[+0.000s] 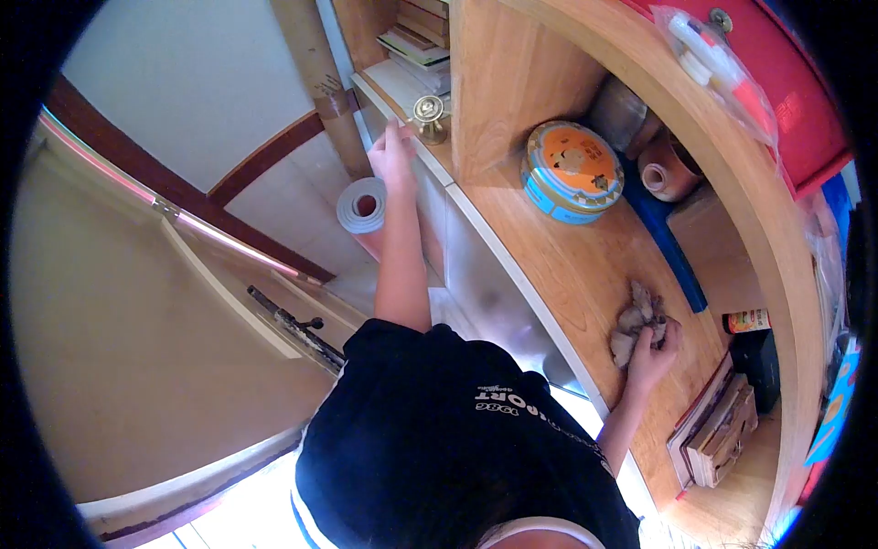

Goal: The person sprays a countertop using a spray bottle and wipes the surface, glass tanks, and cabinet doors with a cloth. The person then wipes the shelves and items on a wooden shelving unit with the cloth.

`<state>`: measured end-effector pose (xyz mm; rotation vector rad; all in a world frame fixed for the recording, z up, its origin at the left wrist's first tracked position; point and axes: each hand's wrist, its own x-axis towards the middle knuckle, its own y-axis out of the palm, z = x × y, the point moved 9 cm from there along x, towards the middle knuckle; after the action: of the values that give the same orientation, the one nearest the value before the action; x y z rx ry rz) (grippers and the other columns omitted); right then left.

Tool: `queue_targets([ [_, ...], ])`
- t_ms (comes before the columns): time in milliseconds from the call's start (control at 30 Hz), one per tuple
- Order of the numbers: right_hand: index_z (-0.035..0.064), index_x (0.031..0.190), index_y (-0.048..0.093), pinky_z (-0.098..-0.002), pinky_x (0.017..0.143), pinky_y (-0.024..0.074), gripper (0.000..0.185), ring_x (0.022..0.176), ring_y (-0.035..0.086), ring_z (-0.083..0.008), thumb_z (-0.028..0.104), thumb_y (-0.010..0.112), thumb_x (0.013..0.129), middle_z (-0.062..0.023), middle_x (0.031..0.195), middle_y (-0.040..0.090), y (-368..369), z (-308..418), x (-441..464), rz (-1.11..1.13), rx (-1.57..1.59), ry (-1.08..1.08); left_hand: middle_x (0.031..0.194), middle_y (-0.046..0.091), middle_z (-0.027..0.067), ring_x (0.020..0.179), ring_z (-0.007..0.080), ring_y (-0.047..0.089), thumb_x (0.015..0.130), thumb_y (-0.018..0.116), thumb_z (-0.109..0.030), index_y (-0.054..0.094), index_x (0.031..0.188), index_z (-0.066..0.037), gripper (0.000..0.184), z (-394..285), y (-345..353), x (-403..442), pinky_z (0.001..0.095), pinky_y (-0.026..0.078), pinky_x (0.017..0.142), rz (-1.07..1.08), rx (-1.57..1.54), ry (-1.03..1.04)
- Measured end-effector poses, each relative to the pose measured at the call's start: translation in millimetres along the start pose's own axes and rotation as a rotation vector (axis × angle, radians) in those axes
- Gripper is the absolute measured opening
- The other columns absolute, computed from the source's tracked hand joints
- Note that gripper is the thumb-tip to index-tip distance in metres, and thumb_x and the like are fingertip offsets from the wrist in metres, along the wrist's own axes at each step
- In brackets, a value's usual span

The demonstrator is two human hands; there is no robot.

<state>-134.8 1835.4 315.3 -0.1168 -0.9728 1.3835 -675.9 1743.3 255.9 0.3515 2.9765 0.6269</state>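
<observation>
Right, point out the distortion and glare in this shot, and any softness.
Head view: a black lens border fills the corners, and the wooden frame at right bows, probably from the lens; head view: white glare burns out the lower left, beside the black shirt; head view: the shirt's small print is too soft to read.

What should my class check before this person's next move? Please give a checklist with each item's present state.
1. Right hand holds the crumpled cloth: ok.
2. Cloth is at the wooden shelf: ok.
3. Left hand has a firm grip on the brass ornament: cannot tell; the fingers are close by it, but any grip is unclear.
4. Round tin is apart from the cloth: ok, bare wood shows between them.
5. Shelf is free of other things: not ok; the tin and some books are on it.
</observation>
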Motion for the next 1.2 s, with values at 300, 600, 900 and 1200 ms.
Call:
queue_targets([
  [300, -0.0022, 0.092, 0.061, -0.0390, 0.082, 0.0432, 0.025, 0.089, 0.055, -0.0314, 0.004, 0.053, 0.070, -0.0147, 0.092, 0.058, 0, 6, 1, -0.003, 0.016, -0.025, 0.098, 0.063, 0.0056, 0.083, 0.0142, 0.053, 0.085, 0.060, -0.039, 0.067, 0.076, -0.002, 0.039, -8, -5, 14, 0.0309, 0.045, 0.065, -0.006, 0.202, 0.101],
  [600, -0.0026, 0.094, 0.061, -0.0395, 0.084, 0.0430, 0.026, 0.093, 0.055, -0.0325, 0.004, 0.053, 0.070, -0.0154, 0.094, 0.058, 2, -2, 1, 0.003, 0.020, 0.003, 0.110, 0.056, 0.0121, 0.109, 0.0328, 0.046, 0.066, 0.075, -0.028, 0.072, 0.092, -0.017, 0.028, -68, 29, -25, 0.0429, 0.038, 0.094, -0.023, 0.731, 0.864],
  [900, -0.0045, 0.094, 0.060, -0.0401, 0.086, 0.0422, 0.026, 0.094, 0.055, -0.0330, 0.005, 0.054, 0.070, -0.0165, 0.096, 0.058, 3, -5, 2, 0.014, 0.031, 0.026, 0.111, 0.056, 0.0120, 0.110, 0.0335, 0.044, 0.063, 0.078, -0.027, 0.072, 0.091, -0.017, 0.030, -70, 38, -27, 0.0445, 0.038, 0.095, 0.003, 0.830, 0.887],
  [1200, -0.0009, 0.093, 0.062, -0.0389, 0.083, 0.0429, 0.026, 0.092, 0.055, -0.0314, 0.005, 0.053, 0.069, -0.0147, 0.093, 0.058, 2, 3, 3, 0.011, 0.026, -0.004, 0.110, 0.056, 0.0133, 0.108, 0.0318, 0.048, 0.065, 0.079, -0.031, 0.070, 0.093, -0.013, 0.034, -73, 36, -27, 0.0422, 0.039, 0.092, -0.011, 0.822, 0.816],
])
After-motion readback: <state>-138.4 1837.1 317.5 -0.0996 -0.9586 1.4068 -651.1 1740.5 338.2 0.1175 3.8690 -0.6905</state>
